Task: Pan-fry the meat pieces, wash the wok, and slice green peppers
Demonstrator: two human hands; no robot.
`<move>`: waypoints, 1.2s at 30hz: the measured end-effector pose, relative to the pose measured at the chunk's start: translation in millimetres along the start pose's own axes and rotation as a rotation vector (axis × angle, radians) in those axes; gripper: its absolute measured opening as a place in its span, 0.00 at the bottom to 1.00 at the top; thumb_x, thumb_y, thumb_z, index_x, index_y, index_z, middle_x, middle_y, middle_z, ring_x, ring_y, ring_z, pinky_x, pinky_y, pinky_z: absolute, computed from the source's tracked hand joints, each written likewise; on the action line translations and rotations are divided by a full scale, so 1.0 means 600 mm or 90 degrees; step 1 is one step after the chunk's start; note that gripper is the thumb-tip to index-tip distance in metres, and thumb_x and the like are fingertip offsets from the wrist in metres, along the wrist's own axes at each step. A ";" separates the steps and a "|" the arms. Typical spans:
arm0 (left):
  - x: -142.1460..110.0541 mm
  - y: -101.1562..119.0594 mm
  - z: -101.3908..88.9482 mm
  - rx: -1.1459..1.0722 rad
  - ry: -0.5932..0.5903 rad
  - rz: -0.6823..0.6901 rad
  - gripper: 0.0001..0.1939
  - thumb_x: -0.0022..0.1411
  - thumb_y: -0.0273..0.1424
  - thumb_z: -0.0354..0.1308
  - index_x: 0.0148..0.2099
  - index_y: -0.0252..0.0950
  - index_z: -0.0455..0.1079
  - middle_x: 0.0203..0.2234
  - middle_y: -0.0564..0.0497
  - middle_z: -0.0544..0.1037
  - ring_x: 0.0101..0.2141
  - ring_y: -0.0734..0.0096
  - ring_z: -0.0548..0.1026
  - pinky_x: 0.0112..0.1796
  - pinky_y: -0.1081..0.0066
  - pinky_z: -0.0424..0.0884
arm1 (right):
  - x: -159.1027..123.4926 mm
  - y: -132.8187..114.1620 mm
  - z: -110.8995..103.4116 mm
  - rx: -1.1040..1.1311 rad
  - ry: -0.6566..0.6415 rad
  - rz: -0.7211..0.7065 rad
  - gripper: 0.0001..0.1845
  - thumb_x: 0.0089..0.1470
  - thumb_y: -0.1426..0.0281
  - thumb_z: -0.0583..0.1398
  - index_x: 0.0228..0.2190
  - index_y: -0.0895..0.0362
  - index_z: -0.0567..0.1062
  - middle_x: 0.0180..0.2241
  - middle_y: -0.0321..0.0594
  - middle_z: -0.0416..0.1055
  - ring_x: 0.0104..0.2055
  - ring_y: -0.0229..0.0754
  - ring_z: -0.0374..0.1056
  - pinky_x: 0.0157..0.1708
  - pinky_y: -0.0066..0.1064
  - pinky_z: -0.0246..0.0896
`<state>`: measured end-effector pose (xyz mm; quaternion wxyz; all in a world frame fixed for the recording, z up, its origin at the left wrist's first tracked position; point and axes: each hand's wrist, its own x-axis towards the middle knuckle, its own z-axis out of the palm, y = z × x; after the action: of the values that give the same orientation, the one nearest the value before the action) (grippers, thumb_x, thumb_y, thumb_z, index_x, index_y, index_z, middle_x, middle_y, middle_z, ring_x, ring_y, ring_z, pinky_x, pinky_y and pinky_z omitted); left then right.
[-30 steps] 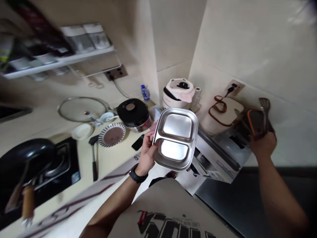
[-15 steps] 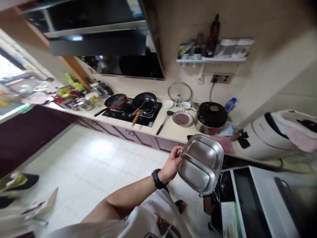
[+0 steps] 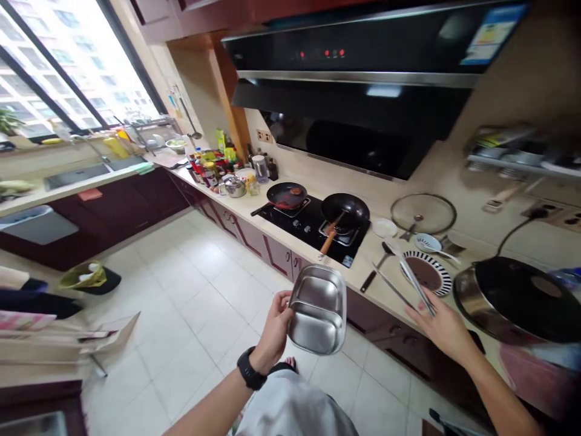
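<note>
My left hand, with a dark watch on the wrist, grips the left edge of a two-compartment stainless steel lunch tray. The tray is tilted toward me over the floor, in front of the counter, and both compartments are bare. In my right hand is a pair of metal tongs, arms spread and tips pointing away to the left. The tongs hang over the counter by a striped-rim plate with a brown centre. Left of them lies a black spatula.
On the black stove sit a frying pan with food in it and a black wok with a wooden handle. A glass lid leans on the wall. A black-lidded cooker stands at right. The range hood overhangs the stove.
The view has swung left. My right hand has come into view with the tongs in it. My left hand still holds the lunch tray, now farther left in view.
</note>
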<state>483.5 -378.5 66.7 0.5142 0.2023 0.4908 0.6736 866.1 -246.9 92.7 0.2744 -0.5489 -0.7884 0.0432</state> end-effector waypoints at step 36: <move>0.667 0.365 -0.355 -0.042 0.196 -0.058 0.23 0.42 0.27 0.67 0.44 0.40 0.70 0.36 0.55 0.75 0.35 0.73 0.70 0.34 0.75 0.66 | 0.795 -0.467 0.580 -0.538 -0.385 -0.327 0.34 0.64 0.79 0.43 0.69 0.68 0.52 0.44 0.64 0.71 0.37 0.51 0.74 0.31 0.35 0.64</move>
<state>54.0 -116.0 70.9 0.4690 0.0576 0.5503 0.6884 345.2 148.0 85.8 -0.2042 -0.3653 -0.8885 -0.1884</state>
